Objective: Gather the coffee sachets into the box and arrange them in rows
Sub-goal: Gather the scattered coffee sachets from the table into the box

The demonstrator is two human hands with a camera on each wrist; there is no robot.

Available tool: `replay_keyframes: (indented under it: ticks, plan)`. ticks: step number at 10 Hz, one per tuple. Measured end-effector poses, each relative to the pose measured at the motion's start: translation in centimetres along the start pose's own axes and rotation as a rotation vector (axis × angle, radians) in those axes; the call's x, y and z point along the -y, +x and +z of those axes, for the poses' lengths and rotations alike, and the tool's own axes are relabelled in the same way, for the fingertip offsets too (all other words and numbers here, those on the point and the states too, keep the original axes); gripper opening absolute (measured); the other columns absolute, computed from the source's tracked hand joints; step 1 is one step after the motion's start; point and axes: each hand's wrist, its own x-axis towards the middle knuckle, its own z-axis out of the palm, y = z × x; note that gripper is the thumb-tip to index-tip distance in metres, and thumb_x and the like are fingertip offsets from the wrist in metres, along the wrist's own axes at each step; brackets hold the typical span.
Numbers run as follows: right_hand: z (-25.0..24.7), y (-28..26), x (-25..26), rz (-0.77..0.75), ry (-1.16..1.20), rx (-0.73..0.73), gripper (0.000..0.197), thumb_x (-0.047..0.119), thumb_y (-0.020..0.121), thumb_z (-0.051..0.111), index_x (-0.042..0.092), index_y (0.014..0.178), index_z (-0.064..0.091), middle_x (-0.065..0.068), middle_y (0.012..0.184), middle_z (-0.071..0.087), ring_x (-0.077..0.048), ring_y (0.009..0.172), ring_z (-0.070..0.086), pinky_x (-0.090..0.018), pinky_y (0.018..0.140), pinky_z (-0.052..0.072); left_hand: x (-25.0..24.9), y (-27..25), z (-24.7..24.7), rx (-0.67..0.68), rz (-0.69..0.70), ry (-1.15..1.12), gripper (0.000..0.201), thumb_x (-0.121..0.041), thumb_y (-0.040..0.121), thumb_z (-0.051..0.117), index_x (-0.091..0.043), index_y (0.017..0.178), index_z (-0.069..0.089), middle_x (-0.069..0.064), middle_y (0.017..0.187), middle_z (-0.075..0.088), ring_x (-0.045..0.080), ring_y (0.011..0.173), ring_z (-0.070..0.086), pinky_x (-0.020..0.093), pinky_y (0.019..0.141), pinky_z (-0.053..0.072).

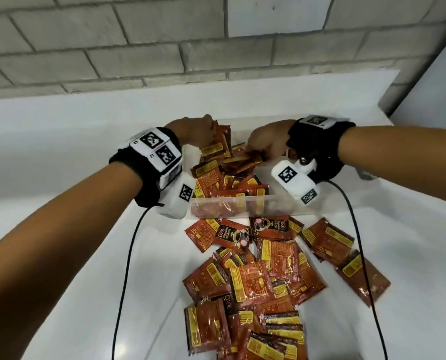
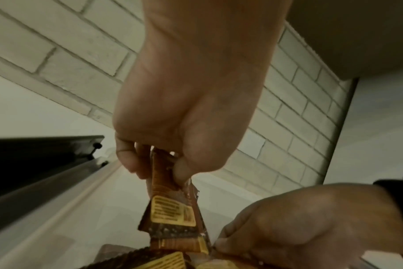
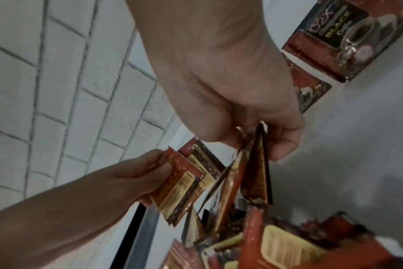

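A clear plastic box [image 1: 232,201] on the white table holds several red-brown coffee sachets [image 1: 208,178]. My left hand [image 1: 198,131] hovers over the box's far left part and pinches a small stack of upright sachets [image 2: 173,205] between thumb and fingers. My right hand [image 1: 266,141] is over the far right part and pinches a few sachets [image 3: 253,172] by their top edges. A loose pile of sachets [image 1: 255,276] lies on the table in front of the box.
A grey brick wall [image 1: 164,42] runs behind the white table [image 1: 60,141]. Black cables [image 1: 128,255] hang from both wrist cameras across the table. A white panel [image 1: 437,87] stands at the right. More sachets [image 3: 329,41] lie beside the box.
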Motion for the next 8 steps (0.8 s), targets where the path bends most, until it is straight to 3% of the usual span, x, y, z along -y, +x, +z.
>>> replay_keyframes:
  ticks: [1,2,3,4,5,6,7,8]
  plan:
    - [0.6,1.3,0.1,0.02,0.104,0.061,0.019,-0.002,0.096,0.038,0.002,0.081,0.048,-0.012,0.062,0.056,-0.022,0.041,0.06,-0.022,0.035,0.047,0.1,0.6,0.5,-0.032,-0.029,0.121,0.039,-0.024,0.101,0.032,-0.001,0.132,0.035,0.022,0.131,0.046,0.035,0.124,0.036,0.041,0.097,0.032]
    - [0.9,1.3,0.3,0.011,0.168,0.081,0.011,0.004,0.098,0.042,0.001,0.093,0.051,-0.011,0.055,0.065,-0.023,0.045,0.065,-0.029,0.039,0.052,0.2,0.9,0.9,-0.023,-0.034,0.192,0.048,-0.033,0.097,0.042,-0.005,0.136,0.036,0.02,0.133,0.042,0.035,0.128,0.029,0.044,0.099,0.034]
    - [0.9,0.8,0.6,0.014,0.216,0.042,0.024,0.017,0.102,0.038,0.008,0.086,0.053,-0.008,0.07,0.067,-0.02,0.06,0.067,-0.028,0.056,0.057,0.2,1.0,1.1,-0.009,-0.022,0.273,0.043,-0.028,0.099,0.036,-0.006,0.135,0.042,0.02,0.129,0.042,0.035,0.128,0.027,0.044,0.097,0.036]
    - [1.2,-0.6,0.5,-0.035,0.113,0.009,0.02,0.025,0.101,0.04,0.018,0.087,0.054,-0.003,0.097,0.057,-0.017,0.086,0.059,-0.025,0.074,0.054,-0.1,1.0,1.1,0.009,-0.009,0.361,0.04,-0.016,0.099,0.029,-0.008,0.136,0.043,0.02,0.129,0.041,0.036,0.125,0.029,0.04,0.09,0.034]
    - [1.4,-0.5,0.4,-0.07,-0.008,0.049,0.02,0.026,0.1,0.041,0.02,0.085,0.053,-0.004,0.1,0.055,-0.013,0.081,0.056,-0.021,0.067,0.05,-0.6,0.0,0.5,0.029,0.024,0.441,0.04,-0.013,0.099,0.028,-0.008,0.134,0.046,0.021,0.128,0.043,0.034,0.121,0.034,0.037,0.091,0.028]
    - [2.1,-0.1,1.3,-0.028,-0.113,0.036,0.022,0.025,0.1,0.041,0.013,0.089,0.056,-0.005,0.102,0.056,-0.017,0.083,0.056,-0.026,0.07,0.049,-0.7,-1.1,-0.1,-0.024,0.012,0.389,0.041,-0.019,0.097,0.036,-0.013,0.137,0.045,0.019,0.132,0.038,0.036,0.124,0.03,0.039,0.092,0.034]
    - [1.9,-1.0,2.1,-0.054,-0.333,-0.047,0.04,0.03,0.103,0.032,0.006,0.129,0.051,-0.014,0.141,0.042,-0.03,0.128,0.042,-0.04,0.099,0.041,-1.1,-3.2,-1.0,-0.082,0.041,0.242,0.041,-0.024,0.097,0.043,-0.019,0.137,0.044,0.014,0.136,0.036,0.033,0.131,0.026,0.042,0.097,0.037]
    - [-0.1,-2.8,1.9,-0.182,-0.377,-0.117,0.038,0.037,0.101,0.037,0.012,0.123,0.056,-0.011,0.125,0.059,-0.029,0.107,0.058,-0.038,0.083,0.048,-1.6,-6.2,-1.7,-0.114,0.152,0.125,0.03,-0.027,0.097,0.047,-0.019,0.125,0.054,0.007,0.13,0.051,0.025,0.119,0.045,0.032,0.088,0.039]
